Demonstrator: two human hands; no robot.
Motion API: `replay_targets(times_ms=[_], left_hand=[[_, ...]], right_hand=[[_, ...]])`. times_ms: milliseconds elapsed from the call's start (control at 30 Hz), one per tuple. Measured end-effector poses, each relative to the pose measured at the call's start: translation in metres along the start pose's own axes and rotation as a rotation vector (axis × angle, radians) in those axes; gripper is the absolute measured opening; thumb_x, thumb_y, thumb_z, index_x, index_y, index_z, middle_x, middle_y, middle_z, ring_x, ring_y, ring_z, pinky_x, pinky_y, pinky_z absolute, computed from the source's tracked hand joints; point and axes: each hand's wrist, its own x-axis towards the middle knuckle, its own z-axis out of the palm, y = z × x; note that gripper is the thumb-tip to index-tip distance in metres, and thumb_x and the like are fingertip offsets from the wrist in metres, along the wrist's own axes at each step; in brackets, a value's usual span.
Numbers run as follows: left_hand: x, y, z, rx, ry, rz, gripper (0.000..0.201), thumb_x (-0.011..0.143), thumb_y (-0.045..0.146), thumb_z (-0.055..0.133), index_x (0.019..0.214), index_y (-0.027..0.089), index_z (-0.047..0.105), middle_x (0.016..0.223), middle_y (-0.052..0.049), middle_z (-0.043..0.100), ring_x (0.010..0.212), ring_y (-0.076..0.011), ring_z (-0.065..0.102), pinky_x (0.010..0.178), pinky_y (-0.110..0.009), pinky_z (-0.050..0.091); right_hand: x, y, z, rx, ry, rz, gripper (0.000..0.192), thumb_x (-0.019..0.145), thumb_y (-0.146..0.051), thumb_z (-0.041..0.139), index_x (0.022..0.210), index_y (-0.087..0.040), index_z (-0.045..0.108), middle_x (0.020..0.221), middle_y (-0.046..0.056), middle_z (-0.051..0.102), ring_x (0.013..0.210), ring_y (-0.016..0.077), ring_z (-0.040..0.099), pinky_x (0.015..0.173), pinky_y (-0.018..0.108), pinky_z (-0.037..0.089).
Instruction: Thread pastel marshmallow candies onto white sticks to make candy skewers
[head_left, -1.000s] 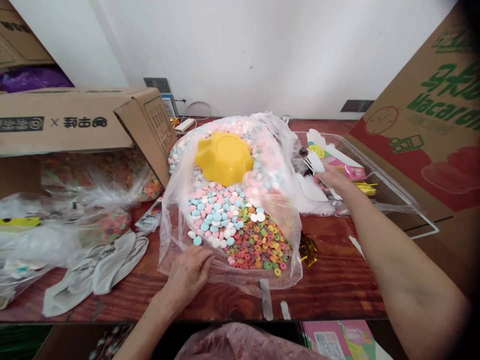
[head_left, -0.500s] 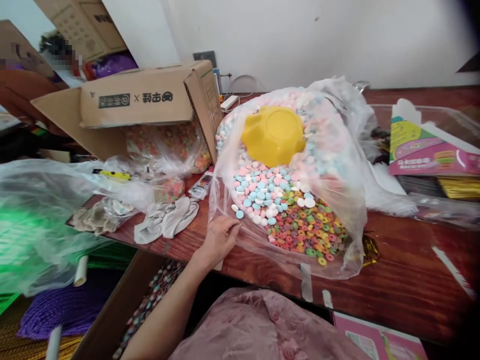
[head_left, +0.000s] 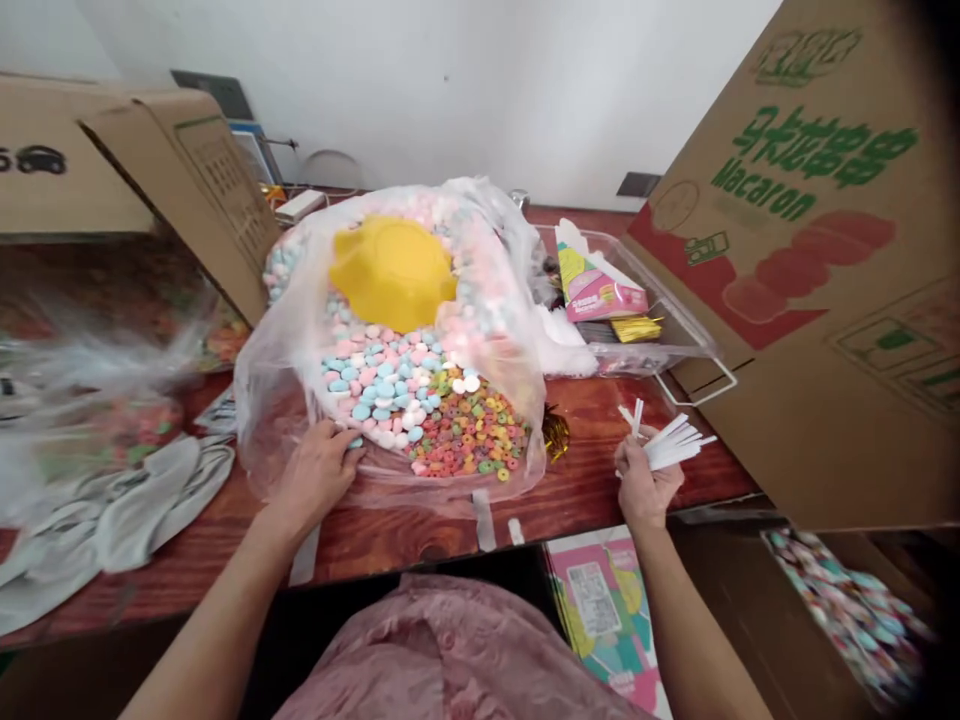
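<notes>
1. Right hand (head_left: 646, 478), lower right of centre in the head view, is closed round a small sheaf of white strips (head_left: 671, 443) that fan out up and to the right. A second ago this hand was far out at the clear tray (head_left: 686, 340) on the right, among the packets; half a second ago it was out of sight; now it is back at the near table edge with the strips in its grip.

2. Left hand (head_left: 316, 478), lower left of centre, lies flat and spread on the near rim of the big plastic bag (head_left: 292, 330), fingers pressing the film against the table (head_left: 600, 480). It has kept that place through all three pictures, so the bag is held steady.

3. Sweets (head_left: 405, 390) fill the bag at frame centre: pink, blue and white discs, with coloured rings (head_left: 472, 440) heaped at the near side. A yellow bowl (head_left: 391, 270) sits upside down on the pile, above centre.

4. Between bag and right hand lies a tuft of gold ties (head_left: 556, 433), just beside the bag's right edge.

5. Around: a pink packet (head_left: 600, 292) stands in the tray; a large Macaron carton (head_left: 817, 250) fills the right side; an open box (head_left: 172, 170) leans in at upper left; grey cloths (head_left: 127, 505) lie at lower left.

6. Bag film hangs loosely over the sweets, and the carton crowds the right hand's side.
</notes>
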Motion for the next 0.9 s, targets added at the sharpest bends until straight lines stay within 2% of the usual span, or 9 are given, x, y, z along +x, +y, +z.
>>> replay_targets(times_ms=[100, 200, 300, 367, 433, 500, 633, 733, 900], left_hand=[[0.003, -0.003, -0.003, -0.094, -0.033, 0.016, 0.038, 0.084, 0.03, 0.048, 0.1, 0.014, 0.078, 0.09, -0.014, 0.067, 0.087, -0.0294, 0.065, 0.082, -0.041, 0.053], [0.002, 0.0, -0.014, -0.298, 0.024, -0.05, 0.034, 0.083, 0.037, 0.054, 0.093, 0.018, 0.079, 0.085, -0.01, 0.07, 0.081, -0.0266, 0.066, 0.078, -0.038, 0.052], [-0.008, 0.011, -0.024, -0.713, 0.103, -0.273, 0.032, 0.075, 0.045, 0.071, 0.093, 0.02, 0.08, 0.079, -0.005, 0.073, 0.074, -0.0212, 0.065, 0.069, -0.031, 0.052], [-0.016, 0.021, -0.03, -1.065, 0.107, -0.466, 0.037, 0.064, 0.044, 0.083, 0.092, 0.019, 0.08, 0.075, -0.003, 0.073, 0.066, -0.0169, 0.062, 0.06, -0.026, 0.05], [-0.022, 0.029, -0.034, -1.371, 0.098, -0.612, 0.043, 0.052, 0.038, 0.092, 0.089, 0.019, 0.081, 0.075, -0.003, 0.074, 0.062, -0.0143, 0.062, 0.055, -0.023, 0.05], [-0.026, 0.037, -0.035, -1.561, 0.078, -0.693, 0.044, 0.044, 0.03, 0.095, 0.084, 0.017, 0.081, 0.078, -0.004, 0.075, 0.063, -0.0142, 0.064, 0.052, -0.021, 0.051], [-0.028, 0.049, -0.032, -1.683, 0.009, -0.713, 0.04, 0.047, 0.019, 0.094, 0.085, 0.016, 0.082, 0.077, -0.006, 0.076, 0.064, -0.0141, 0.066, 0.05, -0.019, 0.053], [-0.028, 0.059, -0.028, -1.718, -0.01, -0.721, 0.04, 0.046, 0.016, 0.094, 0.083, 0.015, 0.081, 0.075, -0.005, 0.076, 0.061, -0.013, 0.065, 0.05, -0.019, 0.054], [-0.03, 0.074, -0.024, -1.734, -0.019, -0.727, 0.04, 0.042, 0.021, 0.097, 0.078, 0.012, 0.08, 0.07, -0.005, 0.074, 0.056, -0.0124, 0.063, 0.046, -0.019, 0.052]], right_hand=[[-0.003, -0.013, 0.0, 0.125, 0.02, 0.001, 0.027, 0.073, -0.033, 0.073, 0.087, -0.021, 0.054, 0.059, -0.008, 0.056, 0.04, 0.0042, 0.033, 0.04, 0.019, 0.025], [-0.008, -0.02, -0.002, 0.202, 0.014, 0.028, 0.026, 0.072, -0.031, 0.074, 0.078, -0.02, 0.051, 0.061, -0.006, 0.059, 0.041, 0.0037, 0.035, 0.041, 0.019, 0.026], [-0.013, -0.017, -0.003, 0.234, -0.003, 0.082, 0.029, 0.068, -0.031, 0.078, 0.071, -0.019, 0.051, 0.057, -0.006, 0.056, 0.041, 0.0053, 0.039, 0.041, 0.02, 0.029], [-0.015, -0.018, -0.005, 0.254, 0.016, 0.088, 0.031, 0.065, -0.029, 0.078, 0.069, -0.02, 0.049, 0.054, -0.007, 0.052, 0.041, 0.0055, 0.038, 0.041, 0.021, 0.028], [-0.017, -0.024, -0.008, 0.28, 0.063, 0.055, 0.033, 0.066, -0.027, 0.077, 0.071, -0.022, 0.044, 0.05, -0.011, 0.045, 0.04, 0.0049, 0.032, 0.041, 0.02, 0.026], [-0.017, -0.034, -0.011, 0.304, 0.112, -0.001, 0.036, 0.067, -0.025, 0.074, 0.073, -0.024, 0.038, 0.046, -0.014, 0.036, 0.039, 0.0047, 0.025, 0.041, 0.02, 0.023], [-0.016, -0.046, -0.012, 0.3, 0.203, -0.114, 0.039, 0.075, -0.026, 0.067, 0.074, -0.025, 0.028, 0.046, -0.015, 0.028, 0.039, 0.0061, 0.021, 0.044, 0.022, 0.025], [-0.025, -0.034, -0.009, 0.237, 0.214, -0.126, 0.034, 0.078, -0.028, 0.067, 0.073, -0.025, 0.034, 0.051, -0.012, 0.039, 0.043, 0.0081, 0.033, 0.049, 0.025, 0.033], [-0.052, -0.005, -0.014, 0.075, 0.126, -0.067, 0.026, 0.079, -0.034, 0.073, 0.076, -0.023, 0.05, 0.062, -0.006, 0.057, 0.057, 0.0134, 0.052, 0.063, 0.033, 0.046]])
